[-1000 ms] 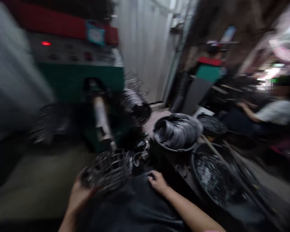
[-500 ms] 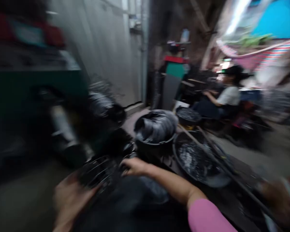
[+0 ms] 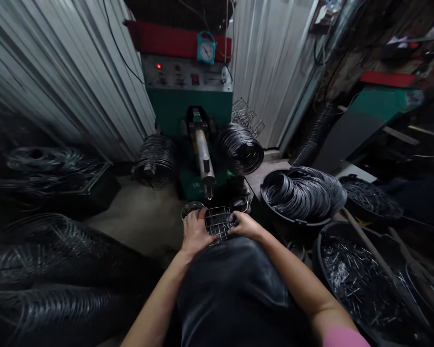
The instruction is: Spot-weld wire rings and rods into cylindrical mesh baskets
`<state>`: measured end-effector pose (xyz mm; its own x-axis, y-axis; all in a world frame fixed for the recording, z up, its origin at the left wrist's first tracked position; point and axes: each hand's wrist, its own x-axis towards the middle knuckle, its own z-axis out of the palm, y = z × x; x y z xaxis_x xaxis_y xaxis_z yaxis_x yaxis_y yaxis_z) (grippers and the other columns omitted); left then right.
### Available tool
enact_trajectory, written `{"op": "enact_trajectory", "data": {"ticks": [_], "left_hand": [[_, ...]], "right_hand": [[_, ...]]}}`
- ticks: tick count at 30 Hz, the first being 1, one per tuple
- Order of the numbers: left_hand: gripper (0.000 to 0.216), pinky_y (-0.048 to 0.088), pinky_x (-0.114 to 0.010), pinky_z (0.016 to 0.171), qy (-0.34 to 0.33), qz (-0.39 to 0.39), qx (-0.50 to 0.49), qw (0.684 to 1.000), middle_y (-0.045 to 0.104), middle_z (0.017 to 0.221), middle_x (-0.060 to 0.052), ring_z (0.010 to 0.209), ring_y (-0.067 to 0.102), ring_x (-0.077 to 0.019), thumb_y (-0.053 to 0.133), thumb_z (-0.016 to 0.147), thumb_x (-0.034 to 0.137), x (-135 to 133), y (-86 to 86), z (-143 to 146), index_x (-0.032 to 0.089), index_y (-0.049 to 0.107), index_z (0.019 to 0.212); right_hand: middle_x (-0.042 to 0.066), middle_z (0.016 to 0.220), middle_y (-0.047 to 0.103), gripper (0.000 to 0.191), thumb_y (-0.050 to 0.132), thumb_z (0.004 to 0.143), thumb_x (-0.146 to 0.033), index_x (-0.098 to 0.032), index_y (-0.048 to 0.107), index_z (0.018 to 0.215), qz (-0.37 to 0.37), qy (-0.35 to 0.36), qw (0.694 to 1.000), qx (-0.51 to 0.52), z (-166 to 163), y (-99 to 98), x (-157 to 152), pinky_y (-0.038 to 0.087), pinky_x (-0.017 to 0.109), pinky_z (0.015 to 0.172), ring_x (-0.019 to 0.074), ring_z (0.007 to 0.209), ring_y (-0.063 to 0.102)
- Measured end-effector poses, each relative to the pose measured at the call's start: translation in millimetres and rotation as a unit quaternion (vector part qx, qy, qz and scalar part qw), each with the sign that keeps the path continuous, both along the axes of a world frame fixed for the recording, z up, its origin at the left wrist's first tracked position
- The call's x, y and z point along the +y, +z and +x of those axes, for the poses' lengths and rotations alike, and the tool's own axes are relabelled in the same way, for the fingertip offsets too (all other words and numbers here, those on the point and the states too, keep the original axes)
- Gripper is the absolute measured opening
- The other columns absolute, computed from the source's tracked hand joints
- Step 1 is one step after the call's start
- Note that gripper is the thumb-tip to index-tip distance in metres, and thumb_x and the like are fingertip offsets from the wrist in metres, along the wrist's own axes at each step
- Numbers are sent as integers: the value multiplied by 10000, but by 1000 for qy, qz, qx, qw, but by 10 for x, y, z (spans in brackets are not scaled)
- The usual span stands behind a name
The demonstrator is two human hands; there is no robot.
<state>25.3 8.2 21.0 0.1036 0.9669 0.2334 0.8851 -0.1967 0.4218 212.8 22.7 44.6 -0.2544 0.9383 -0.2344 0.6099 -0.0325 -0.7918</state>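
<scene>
1. Wire basket (image 3: 218,222) lies between both hands at the far edge of the dark apron (image 3: 235,289), just near of the green machine (image 3: 190,108).
2. I see the left hand (image 3: 194,232) with fingers pressed together, flat against its left side.
3. The right hand (image 3: 244,224) curls its fingers over the right rim (grip looks light).
4. A black tub (image 3: 275,219) of wire rings (image 3: 304,190) stands to the right.

Grey corrugated sheet-metal walls (image 3: 75,72) close in a dim corner. A green steel machine with a red top (image 3: 188,103) stands against them on the bare grey concrete floor (image 3: 144,219), with a small teal round dial (image 3: 206,49) and a lit red lamp (image 3: 158,65) on its front
</scene>
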Motion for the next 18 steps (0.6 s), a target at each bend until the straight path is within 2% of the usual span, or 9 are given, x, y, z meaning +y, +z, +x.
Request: {"op": "enact_trajectory", "data": {"ticks": [3,5,12,14,18], "left_hand": [[813,350,-425,993,4,-8,-4,1000,475,1208,-119,1157,419,-305,745,529,356,-2,-8,-1,186,406,1248],[820,349,-425,989,2,-12,-3,1000,475,1203,-124,1157,418,-308,745,530,372,-7,-14,14,181,404,1250],[809,346,-437,966,-8,-17,-4,1000,478,1217,-123,1157,416,-316,733,547,365,-43,-28,59,200,392,1261],[807,341,-437,970,-8,-24,-2,1000,476,1226,-132,1165,408,-316,730,549,357,-54,-24,54,182,394,1262],[827,337,-430,978,-11,-45,-1,999,466,1248,-128,1176,404,-308,739,529,337,-56,-4,24,179,397,1265]], "right_hand": [[-89,601,507,333,702,525,-74,-182,498,764,-31,36,999,1,30,16,18,356,174,529,85,590,485],[-84,604,511,327,693,521,-65,-183,497,755,-29,34,999,2,8,-15,24,361,177,526,90,587,490],[-47,633,555,81,594,668,-152,-201,533,691,158,-88,983,-15,-248,-302,-107,382,197,572,106,611,500],[-35,653,594,52,569,687,-158,-202,573,715,165,-81,983,0,-274,-374,-154,405,203,598,115,633,535],[2,759,673,158,516,725,-145,-177,657,786,135,-6,988,79,-222,-449,-160,459,237,695,142,733,617]]}}
